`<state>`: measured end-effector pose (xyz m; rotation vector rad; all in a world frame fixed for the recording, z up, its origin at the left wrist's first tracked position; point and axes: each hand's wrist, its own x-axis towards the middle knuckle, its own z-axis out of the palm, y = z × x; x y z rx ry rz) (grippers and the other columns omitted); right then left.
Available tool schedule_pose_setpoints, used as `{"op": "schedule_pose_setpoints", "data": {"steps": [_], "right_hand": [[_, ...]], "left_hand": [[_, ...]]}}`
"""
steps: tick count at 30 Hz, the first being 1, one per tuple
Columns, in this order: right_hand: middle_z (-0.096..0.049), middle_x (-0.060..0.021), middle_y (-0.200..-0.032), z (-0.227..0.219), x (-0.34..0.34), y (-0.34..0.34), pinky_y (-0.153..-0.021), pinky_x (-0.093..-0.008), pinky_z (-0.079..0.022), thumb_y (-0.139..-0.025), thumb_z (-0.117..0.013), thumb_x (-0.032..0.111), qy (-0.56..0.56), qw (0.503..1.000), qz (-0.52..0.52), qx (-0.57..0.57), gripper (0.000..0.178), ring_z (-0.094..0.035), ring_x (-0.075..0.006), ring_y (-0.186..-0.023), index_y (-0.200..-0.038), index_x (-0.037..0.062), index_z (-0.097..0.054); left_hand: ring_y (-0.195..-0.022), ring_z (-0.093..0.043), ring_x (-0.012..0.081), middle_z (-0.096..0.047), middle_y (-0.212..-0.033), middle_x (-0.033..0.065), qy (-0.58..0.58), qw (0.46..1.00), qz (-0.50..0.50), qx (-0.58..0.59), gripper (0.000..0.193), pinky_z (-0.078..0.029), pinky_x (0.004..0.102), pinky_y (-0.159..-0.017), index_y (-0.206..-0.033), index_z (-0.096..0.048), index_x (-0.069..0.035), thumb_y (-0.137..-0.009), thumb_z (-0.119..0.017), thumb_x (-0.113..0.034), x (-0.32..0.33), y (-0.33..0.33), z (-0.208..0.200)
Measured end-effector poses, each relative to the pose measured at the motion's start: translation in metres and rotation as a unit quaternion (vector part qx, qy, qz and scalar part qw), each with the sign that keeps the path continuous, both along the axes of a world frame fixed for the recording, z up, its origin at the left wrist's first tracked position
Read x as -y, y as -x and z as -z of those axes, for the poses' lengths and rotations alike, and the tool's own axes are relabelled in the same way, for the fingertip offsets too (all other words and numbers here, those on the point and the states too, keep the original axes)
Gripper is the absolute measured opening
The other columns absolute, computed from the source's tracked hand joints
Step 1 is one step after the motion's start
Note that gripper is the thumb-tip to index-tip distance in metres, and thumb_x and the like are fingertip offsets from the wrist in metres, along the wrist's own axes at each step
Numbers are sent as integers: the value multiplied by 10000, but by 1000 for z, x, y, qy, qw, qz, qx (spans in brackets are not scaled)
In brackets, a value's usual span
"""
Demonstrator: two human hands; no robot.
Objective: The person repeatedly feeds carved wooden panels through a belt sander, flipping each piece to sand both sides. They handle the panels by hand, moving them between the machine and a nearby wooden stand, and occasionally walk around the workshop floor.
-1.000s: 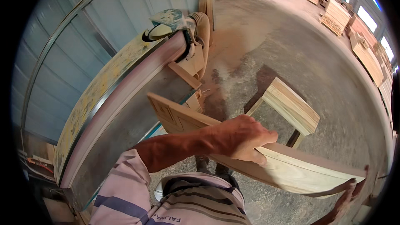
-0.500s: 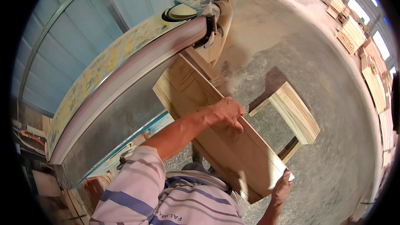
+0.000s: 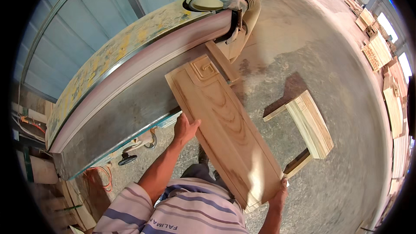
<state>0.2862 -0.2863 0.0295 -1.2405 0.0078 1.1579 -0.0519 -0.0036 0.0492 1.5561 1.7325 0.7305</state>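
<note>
A long brown wooden panel (image 3: 229, 125) slants across in front of me. It has a raised field, a grooved border and a squared scroll carved at its far end. My left hand (image 3: 185, 131) grips its left long edge, thumb on the upper face and fingers hidden beneath. At the near right corner, my right hand (image 3: 278, 196) is closed round the edge, fingers partly out of sight. The panel's far end is over or beside the grey metal table (image 3: 125, 112) of a long belt sander; contact cannot be made out.
The sander's pinkish belt (image 3: 143, 76) runs along the table under a yellow-stained cover (image 3: 117, 60). A wooden block (image 3: 223, 63) sits at the table's far end, near a ribbed hose (image 3: 251, 11). Right of the panel, a pale wooden piece (image 3: 310, 125) rests on supports above the concrete floor.
My left hand has moved from the panel's right long edge to its left one. The carved scroll now shows at the far end. My right hand has kept its corner, slightly further left.
</note>
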Motion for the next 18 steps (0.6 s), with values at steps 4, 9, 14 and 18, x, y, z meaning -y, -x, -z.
{"op": "schedule_pose_setpoints", "data": {"steps": [4, 9, 14, 18], "right_hand": [[-503, -91, -1240, -8, -19, 11, -962, -369, -396, -903, -492, 398, -9, 1000, 6, 1, 520, -487, -228, -1131, -1267, 33, -429], [-501, -98, -1247, 1, -33, 14, -956, -357, -405, -888, -528, 382, 0, 999, 43, 5, 523, -493, -225, -1124, -1262, 28, -436], [-509, -95, -1232, -8, -45, 21, -945, -341, -416, -889, -533, 358, 30, 998, 56, -22, 499, -507, -219, -1103, -1248, 22, -446], [-515, -91, -1216, -4, -52, 25, -948, -344, -414, -887, -538, 343, 7, 998, 63, -23, 486, -508, -212, -1097, -1246, 28, -445]], "left_hand": [[-985, -541, 367, -553, -1059, 244, 7, 1000, -17, 0, 575, -438, 407, -839, -1067, -468, 85, -691, -698, -284, -27, -15, -6], [-1009, -529, 373, -501, -1143, 267, 64, 993, -94, -45, 700, -435, 404, -860, -1132, -424, 93, -653, -725, -319, -48, -16, 10], [-1001, -556, 348, -537, -1112, 258, 49, 988, -143, 0, 719, -463, 379, -838, -1145, -440, 105, -632, -737, -301, -59, -12, 26], [-962, -589, 323, -587, -1040, 244, 47, 982, -164, 84, 675, -486, 363, -802, -1110, -484, 110, -614, -741, -269, -64, -18, 5]]}}
